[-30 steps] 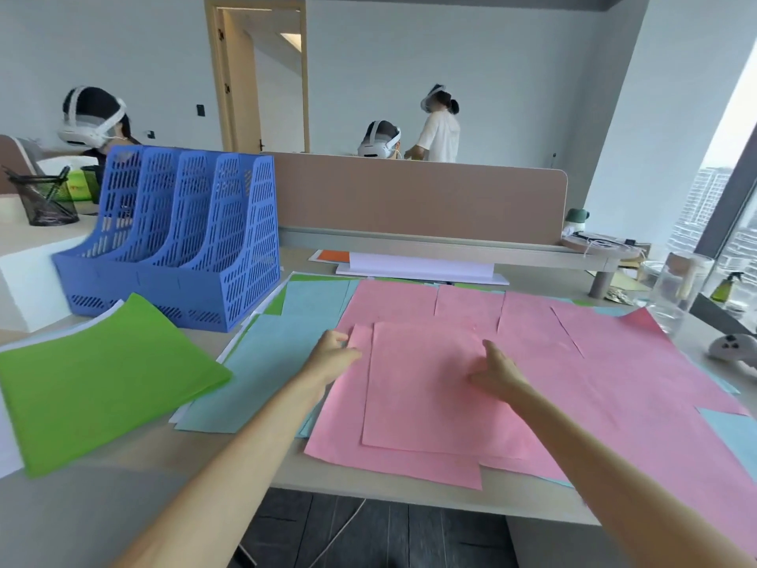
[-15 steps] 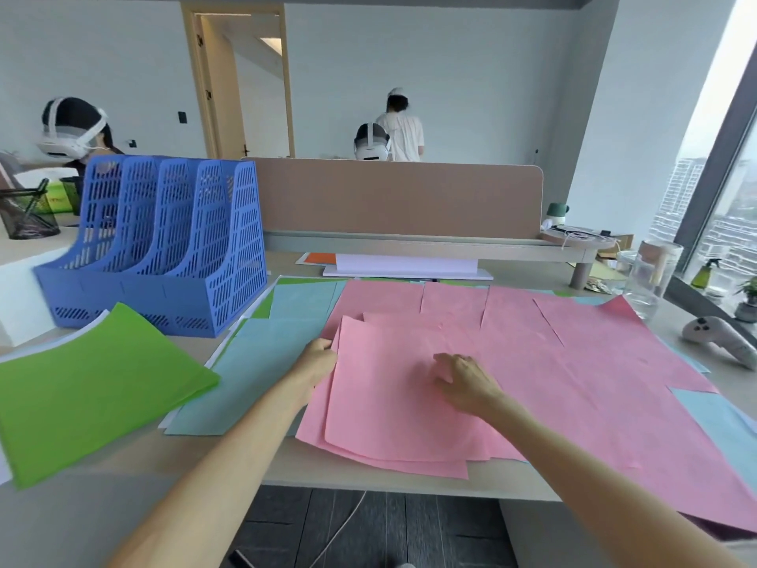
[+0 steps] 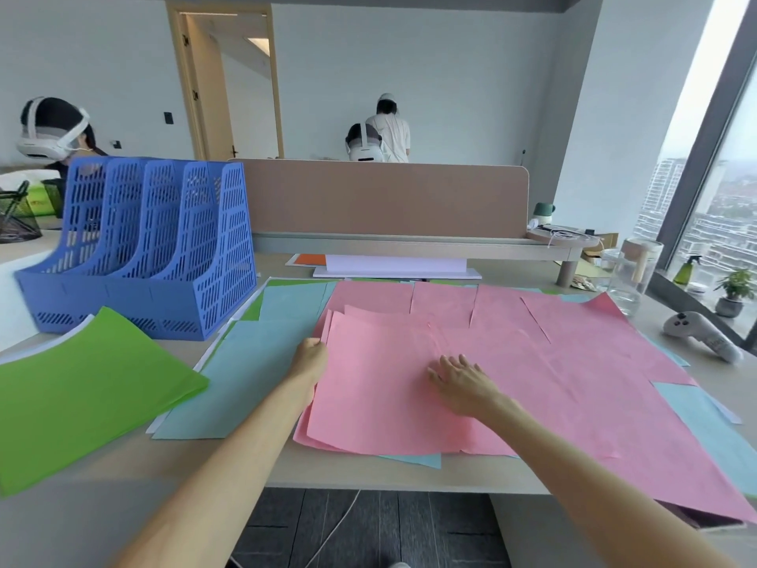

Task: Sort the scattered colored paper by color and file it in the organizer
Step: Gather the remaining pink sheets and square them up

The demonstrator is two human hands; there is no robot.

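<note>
Several pink sheets (image 3: 573, 362) cover the middle and right of the desk. A small stack of pink sheets (image 3: 368, 387) lies at their left, and my left hand (image 3: 312, 356) grips its left edge. On top of that stack rests my right hand (image 3: 461, 381), fingers spread flat. Light blue sheets (image 3: 254, 362) lie to the left of the pink ones. A green sheet (image 3: 82, 387) overhangs the desk's front left. The blue organizer (image 3: 164, 248) stands at the back left, and its slots look empty.
A glass jar (image 3: 633, 276) and a white controller (image 3: 700, 334) sit at the right edge by the window. A white stack (image 3: 397, 266) and an orange sheet (image 3: 310, 259) lie under the desk partition (image 3: 385, 198). People with headsets are behind.
Both hands have slid the top pink sheets leftward into a neater stack. My right hand moved left and its fingers spread flat. My view tilted slightly.
</note>
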